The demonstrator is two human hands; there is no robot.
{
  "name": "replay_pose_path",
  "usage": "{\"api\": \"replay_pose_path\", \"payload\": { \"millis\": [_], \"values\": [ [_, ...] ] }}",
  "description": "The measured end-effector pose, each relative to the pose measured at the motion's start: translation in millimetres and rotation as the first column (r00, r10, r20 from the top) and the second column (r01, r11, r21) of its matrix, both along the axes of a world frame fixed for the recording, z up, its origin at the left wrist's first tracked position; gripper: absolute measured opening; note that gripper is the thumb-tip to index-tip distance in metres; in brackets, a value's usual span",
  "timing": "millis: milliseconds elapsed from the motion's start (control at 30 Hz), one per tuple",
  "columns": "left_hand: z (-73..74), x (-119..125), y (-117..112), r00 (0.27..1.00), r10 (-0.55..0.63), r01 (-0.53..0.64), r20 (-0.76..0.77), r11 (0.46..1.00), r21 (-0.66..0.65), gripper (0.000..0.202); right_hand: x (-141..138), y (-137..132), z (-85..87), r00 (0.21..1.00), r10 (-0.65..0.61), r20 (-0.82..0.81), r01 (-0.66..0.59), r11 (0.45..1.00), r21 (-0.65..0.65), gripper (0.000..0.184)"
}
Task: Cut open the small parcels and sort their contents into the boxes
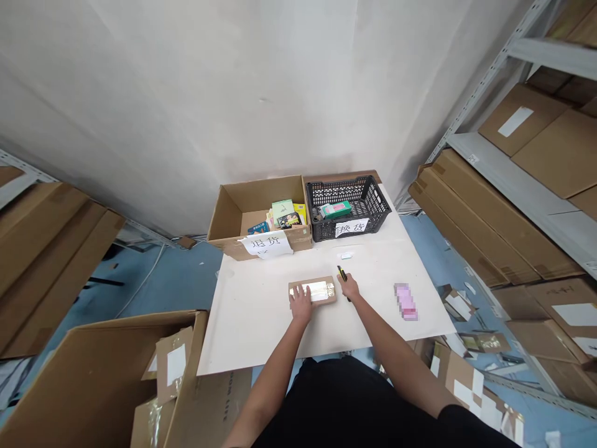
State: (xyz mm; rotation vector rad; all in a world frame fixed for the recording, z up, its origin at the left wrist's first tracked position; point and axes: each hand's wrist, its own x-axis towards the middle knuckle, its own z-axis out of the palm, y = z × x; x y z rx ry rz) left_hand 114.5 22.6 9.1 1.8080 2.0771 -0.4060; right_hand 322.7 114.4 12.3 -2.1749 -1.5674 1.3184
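Observation:
A small taped cardboard box [329, 291] with a white label lies on the white tabletop [247, 311]. My left hand [301, 303] rests on its left part, fingers spread over the top. Just right of the box, my right hand [349, 287] is wrapped round a black and yellow utility knife [342, 274]. The knife points up and away from me, apart from the box. Behind it lies a small white and blue item [346, 256], too small to name.
At the table's back stand an open carton [228, 214] holding several small packages and a black plastic crate [380, 214] with a green box [336, 209]. A pixelated pink object [406, 302] lies right. A large carton [107, 373] of parcels stands left; shelving [489, 149] lines the right.

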Motion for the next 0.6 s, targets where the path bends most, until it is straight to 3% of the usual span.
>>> {"api": "replay_pose_path", "payload": {
  "millis": [267, 433, 600],
  "values": [
    [-13.8, -11.8, -0.7, 0.996, -0.009, 0.008, 0.092, 1.000, 0.017, 0.078, 18.6, -29.9, -8.2, 0.966, -0.001, -0.260, -0.051, 0.980, -0.191, 0.046],
    [-20.8, -10.6, -3.3, 0.996, -0.005, -0.001, 0.089, 0.998, 0.060, 0.077, 17.7, -38.3, -5.5, 0.969, 0.023, -0.248, -0.070, 0.981, -0.181, 0.045],
    [-21.6, -10.0, -4.3, 0.994, 0.017, -0.024, 0.111, 0.998, 0.062, 0.077, 35.0, -57.1, -6.9, 0.969, 0.049, -0.241, -0.097, 0.977, -0.190, 0.044]
  ]
}}
